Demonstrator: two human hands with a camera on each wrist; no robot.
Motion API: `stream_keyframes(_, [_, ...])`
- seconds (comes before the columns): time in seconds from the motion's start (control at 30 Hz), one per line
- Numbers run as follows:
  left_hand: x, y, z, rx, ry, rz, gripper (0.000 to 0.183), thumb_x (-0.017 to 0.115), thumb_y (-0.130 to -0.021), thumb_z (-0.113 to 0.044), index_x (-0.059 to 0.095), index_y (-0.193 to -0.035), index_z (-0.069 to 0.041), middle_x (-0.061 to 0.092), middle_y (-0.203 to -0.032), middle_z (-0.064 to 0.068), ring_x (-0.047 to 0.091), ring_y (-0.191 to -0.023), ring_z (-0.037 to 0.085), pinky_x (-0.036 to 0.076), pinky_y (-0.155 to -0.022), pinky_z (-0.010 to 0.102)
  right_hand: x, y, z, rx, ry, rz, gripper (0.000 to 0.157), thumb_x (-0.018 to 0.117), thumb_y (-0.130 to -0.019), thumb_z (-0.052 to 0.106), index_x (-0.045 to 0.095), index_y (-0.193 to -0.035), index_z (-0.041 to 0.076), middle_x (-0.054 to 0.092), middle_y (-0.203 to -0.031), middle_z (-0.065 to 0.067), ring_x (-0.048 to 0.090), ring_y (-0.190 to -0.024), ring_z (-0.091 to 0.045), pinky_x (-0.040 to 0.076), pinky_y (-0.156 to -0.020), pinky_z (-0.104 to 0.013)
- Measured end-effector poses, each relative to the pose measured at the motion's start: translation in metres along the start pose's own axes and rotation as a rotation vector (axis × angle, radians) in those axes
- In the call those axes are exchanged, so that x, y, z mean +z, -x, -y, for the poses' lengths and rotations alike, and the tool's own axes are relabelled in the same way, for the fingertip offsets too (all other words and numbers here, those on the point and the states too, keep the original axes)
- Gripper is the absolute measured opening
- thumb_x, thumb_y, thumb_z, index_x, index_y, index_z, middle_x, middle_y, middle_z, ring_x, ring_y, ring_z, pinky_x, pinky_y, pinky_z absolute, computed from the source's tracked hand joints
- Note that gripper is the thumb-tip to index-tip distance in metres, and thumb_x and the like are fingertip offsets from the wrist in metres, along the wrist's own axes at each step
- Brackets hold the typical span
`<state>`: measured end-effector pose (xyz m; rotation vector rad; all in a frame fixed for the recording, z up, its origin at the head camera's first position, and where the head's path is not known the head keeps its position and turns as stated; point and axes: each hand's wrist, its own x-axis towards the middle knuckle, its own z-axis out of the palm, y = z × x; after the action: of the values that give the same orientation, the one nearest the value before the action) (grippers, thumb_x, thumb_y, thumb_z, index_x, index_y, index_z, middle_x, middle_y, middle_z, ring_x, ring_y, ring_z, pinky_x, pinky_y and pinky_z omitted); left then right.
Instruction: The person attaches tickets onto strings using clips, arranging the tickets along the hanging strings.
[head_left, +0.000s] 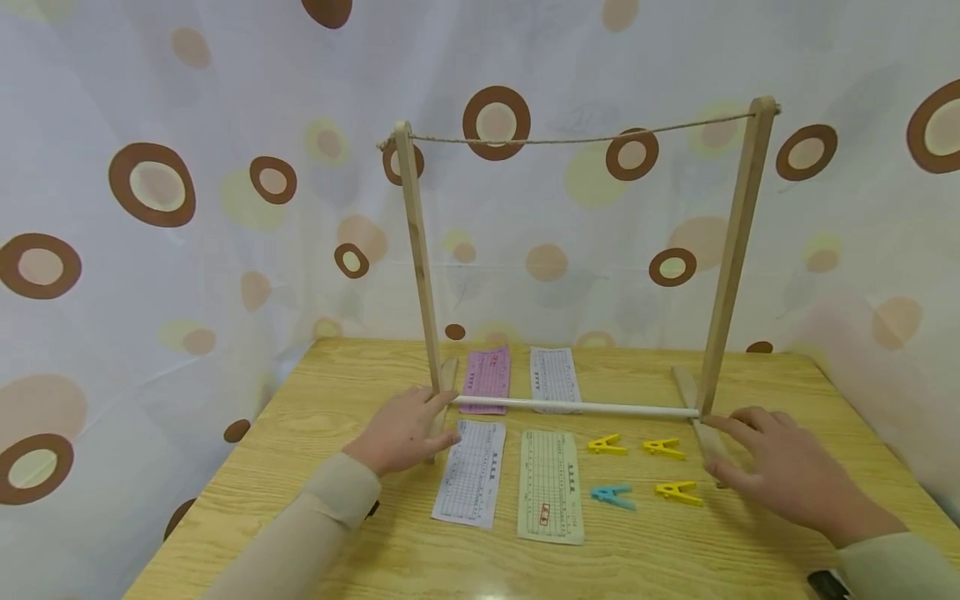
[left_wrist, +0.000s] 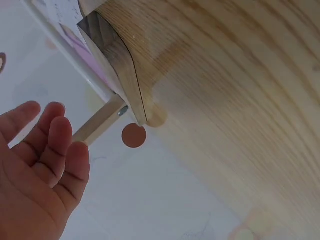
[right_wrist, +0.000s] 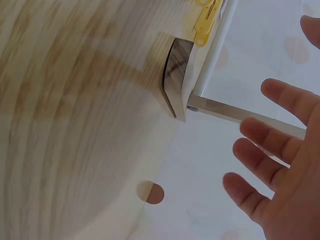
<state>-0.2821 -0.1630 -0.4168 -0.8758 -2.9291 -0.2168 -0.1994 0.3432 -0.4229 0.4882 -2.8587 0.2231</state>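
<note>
A wooden stand has a left post (head_left: 417, 250) and a right post (head_left: 738, 250), with a twine line (head_left: 525, 142) strung between their tops. Low down, a white rod (head_left: 585, 407) joins the posts. My left hand (head_left: 405, 429) is at the foot of the left post, overlapping it in the head view. Over by the right post's foot is my right hand (head_left: 787, 467), its index fingertip at the post's base. Both wrist views show fingers loosely extended, gripping nothing, near the left wooden foot (left_wrist: 117, 57) and the right wooden foot (right_wrist: 177, 75).
Behind the rod lie a pink slip (head_left: 486, 375) and a white slip (head_left: 553, 367). In front are a pale lilac slip (head_left: 471, 475), a green slip (head_left: 550, 492), yellow clothespins (head_left: 678, 492) and a blue clothespin (head_left: 612, 496). Dotted cloth (head_left: 570, 308) hangs behind the wooden table (head_left: 360, 550).
</note>
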Motion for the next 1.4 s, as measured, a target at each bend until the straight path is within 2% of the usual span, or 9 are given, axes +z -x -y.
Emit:
stream_keyframes(0.13, [0.001, -0.008, -0.001, 0.022, 0.098, 0.081, 0.060, 0.064, -0.099, -0.041, 0.049, -0.149, -0.011, 0.057, -0.139, 0.013, 0.057, -0.122, 0.029, 0.045, -0.103, 0.047, 0.002, -0.001, 0.001, 0.001, -0.069, 0.061, 0.062, 0.069, -0.093, 0.054, 0.061, -0.139, 0.013, 0.059, -0.104, -0.005, 0.057, -0.090, -0.025, 0.048, -0.074, -0.049])
stream_keyframes(0.3, [0.005, -0.018, 0.001, 0.038, 0.120, 0.131, 0.058, 0.067, -0.097, -0.035, 0.052, -0.148, -0.012, 0.058, -0.141, 0.010, 0.056, -0.127, 0.028, 0.044, -0.105, 0.046, 0.007, 0.000, 0.000, 0.038, -0.192, 0.220, 0.064, 0.067, -0.092, 0.057, 0.061, -0.137, 0.012, 0.051, -0.091, 0.003, 0.047, -0.075, -0.012, 0.042, -0.062, -0.033])
stream_keyframes(0.53, [0.013, -0.030, 0.004, -0.024, 0.134, 0.196, 0.055, 0.070, -0.096, -0.034, 0.055, -0.147, -0.018, 0.057, -0.144, 0.005, 0.053, -0.132, 0.028, 0.041, -0.107, 0.047, 0.011, 0.001, -0.003, 0.065, -0.314, 0.373, 0.057, 0.072, -0.089, 0.056, 0.065, -0.130, 0.017, 0.057, -0.100, 0.001, 0.058, -0.086, -0.012, 0.050, -0.070, -0.039])
stream_keyframes(0.63, [0.018, -0.034, 0.005, -0.047, 0.123, 0.229, 0.057, 0.071, -0.094, -0.036, 0.055, -0.147, -0.021, 0.057, -0.144, 0.001, 0.057, -0.125, 0.023, 0.042, -0.106, 0.045, 0.012, 0.000, -0.003, 0.056, -0.326, 0.389, 0.055, 0.075, -0.087, 0.052, 0.066, -0.129, 0.017, 0.058, -0.100, 0.001, 0.058, -0.087, -0.013, 0.050, -0.071, -0.039])
stream_keyframes(0.77, [0.024, -0.038, 0.005, -0.070, 0.116, 0.256, 0.056, 0.075, -0.091, -0.038, 0.059, -0.143, -0.023, 0.065, -0.132, -0.001, 0.060, -0.097, 0.015, 0.048, -0.097, 0.042, 0.012, 0.000, -0.002, 0.027, -0.357, 0.408, 0.053, 0.077, -0.087, 0.047, 0.066, -0.129, 0.016, 0.056, -0.095, 0.002, 0.051, -0.080, -0.009, 0.045, -0.066, -0.033])
stream_keyframes(0.87, [0.027, -0.039, 0.005, -0.088, 0.123, 0.259, 0.054, 0.078, -0.090, -0.036, 0.063, -0.139, -0.020, 0.069, -0.108, -0.005, 0.057, -0.083, 0.012, 0.050, -0.087, 0.038, 0.014, 0.001, -0.001, 0.003, -0.374, 0.419, 0.052, 0.077, -0.088, 0.045, 0.066, -0.129, 0.015, 0.052, -0.089, 0.002, 0.044, -0.074, -0.007, 0.038, -0.062, -0.030])
stream_keyframes(1.0, [0.029, -0.040, 0.002, -0.109, 0.159, 0.252, 0.050, 0.080, -0.088, -0.031, 0.065, -0.133, -0.016, 0.063, -0.085, -0.009, 0.057, -0.074, 0.012, 0.049, -0.073, 0.033, 0.018, 0.001, 0.001, 0.004, -0.356, 0.420, 0.049, 0.079, -0.086, 0.044, 0.068, -0.127, 0.018, 0.047, -0.083, 0.002, 0.041, -0.070, -0.006, 0.035, -0.060, -0.028])
stream_keyframes(1.2, [0.027, -0.040, -0.002, -0.159, 0.223, 0.261, 0.034, 0.083, -0.085, -0.027, 0.068, -0.114, -0.014, 0.062, -0.088, -0.007, 0.057, -0.069, 0.012, 0.049, -0.063, 0.031, 0.022, 0.001, 0.006, 0.006, -0.320, 0.419, 0.045, 0.080, -0.084, 0.037, 0.069, -0.125, 0.021, 0.045, -0.081, 0.002, 0.040, -0.066, -0.007, 0.033, -0.057, -0.028])
stream_keyframes(1.4, [0.022, -0.040, -0.003, -0.193, 0.203, 0.280, 0.027, 0.085, -0.083, -0.029, 0.062, -0.088, -0.016, 0.060, -0.079, -0.004, 0.056, -0.064, 0.013, 0.046, -0.059, 0.031, 0.021, -0.001, 0.008, -0.005, -0.303, 0.388, 0.044, 0.080, -0.084, 0.033, 0.070, -0.124, 0.019, 0.046, -0.081, 0.004, 0.040, -0.066, -0.005, 0.034, -0.058, -0.027])
